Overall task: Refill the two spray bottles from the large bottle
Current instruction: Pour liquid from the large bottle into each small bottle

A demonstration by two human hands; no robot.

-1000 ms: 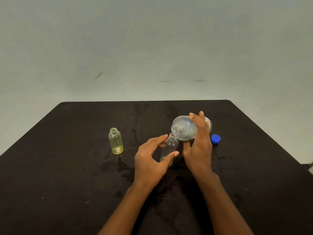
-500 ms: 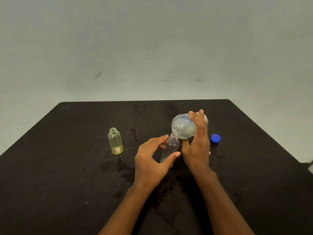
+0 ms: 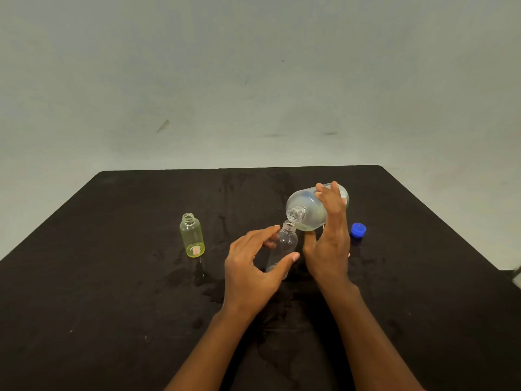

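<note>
Head view: on a matte black table (image 3: 112, 306) the left hand (image 3: 251, 269) curls around a small clear plastic spray bottle (image 3: 283, 246), thumb on its near side and fingers round the far side, keeping it upright near the table's middle. The right hand (image 3: 328, 244) grips the large bottle (image 3: 306, 213), a rounded, see-through body with a threaded neck, tipped almost level. Its open mouth hangs just above the small bottle's neck, toward 1 o'clock of it (whether liquid is running between them I cannot tell). At 9 o'clock of the clear bottle, well apart, stands a second small bottle (image 3: 192, 235), cylindrical, yellow-tinted and uncapped. A ribbed blue cap (image 3: 358, 230) lies on the table just at 3 o'clock of the right hand. Glossy wet patches (image 3: 201, 275) darken the table between the two small bottles.
</note>
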